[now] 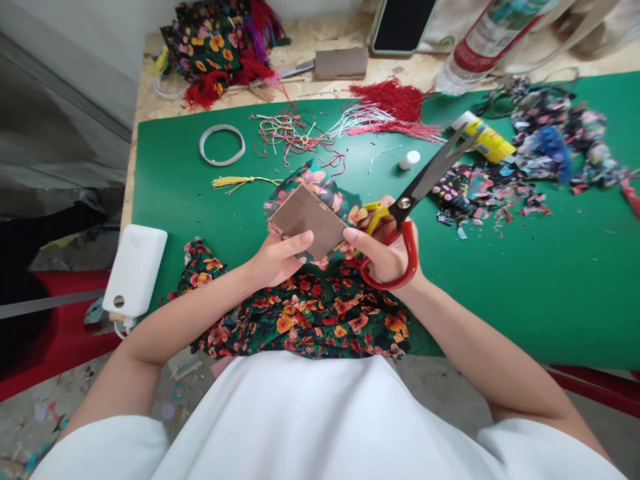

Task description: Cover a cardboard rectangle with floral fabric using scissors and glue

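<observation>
Between my two hands is a brown square of card [307, 220], lying against a piece of floral fabric [313, 175] that shows around its edges. My left hand [285, 257] grips the card and cloth from the lower left, thumb on top. With its thumb on the card's right corner, my right hand [385, 250] also keeps hold of a pair of scissors [425, 180]. Their red and yellow handles hang around that hand, and the blades point up and right, slightly apart. A larger crumpled floral cloth [310, 313] lies below, near my body.
On the green mat [500, 280] lie a tape roll [201, 148], a yellow tassel [235, 181], loose threads [290, 133], red tassels [395, 100], a yellow glue tube [487, 141] and fabric scraps [500, 193]. A white power bank [135, 270] sits left; a bottle [480, 50] stands behind.
</observation>
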Available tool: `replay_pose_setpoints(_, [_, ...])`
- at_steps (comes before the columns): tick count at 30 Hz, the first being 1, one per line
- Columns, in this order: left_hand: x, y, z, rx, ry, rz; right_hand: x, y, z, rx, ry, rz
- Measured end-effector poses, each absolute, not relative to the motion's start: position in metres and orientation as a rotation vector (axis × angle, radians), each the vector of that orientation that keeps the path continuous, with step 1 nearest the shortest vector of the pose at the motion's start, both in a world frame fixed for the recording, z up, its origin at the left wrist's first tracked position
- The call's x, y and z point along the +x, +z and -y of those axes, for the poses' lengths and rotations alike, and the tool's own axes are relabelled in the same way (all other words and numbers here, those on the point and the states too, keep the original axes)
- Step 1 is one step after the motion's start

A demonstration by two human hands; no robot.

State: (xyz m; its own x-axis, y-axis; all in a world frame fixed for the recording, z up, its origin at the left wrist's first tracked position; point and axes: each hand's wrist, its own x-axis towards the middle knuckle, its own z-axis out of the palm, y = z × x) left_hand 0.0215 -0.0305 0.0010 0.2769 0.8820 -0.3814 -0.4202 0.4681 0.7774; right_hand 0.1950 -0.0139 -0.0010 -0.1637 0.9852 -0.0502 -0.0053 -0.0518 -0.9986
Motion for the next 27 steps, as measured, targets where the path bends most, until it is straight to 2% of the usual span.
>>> replay_pose_setpoints(4, [0.024, -0.001, 0.026, 0.519, 1.005, -1.018, 0.189, 0.001, 0.019, -1.118, 1.529, 1.255])
replay_pose_setpoints(12, [0.006, 0.010, 0.010, 0.544, 1.116, -1.074, 0.203, 0.001, 0.013, -1.160, 1.359, 1.520])
replay_pose_setpoints(19, [0.002, 0.028, 0.007, 0.744, 1.124, -1.060, 0.212, 0.011, 0.013, -1.173, 1.373, 1.786])
replay_pose_setpoints(21, [0.004, 0.031, 0.008, 0.741, 1.133, -1.045, 0.213, 0.014, 0.012, -1.216, 1.239, 1.853])
replay_pose_setpoints(27, [0.005, 0.032, 0.008, 0.746, 1.146, -1.051, 0.216, 0.007, 0.005, -1.394, 0.518, 2.051])
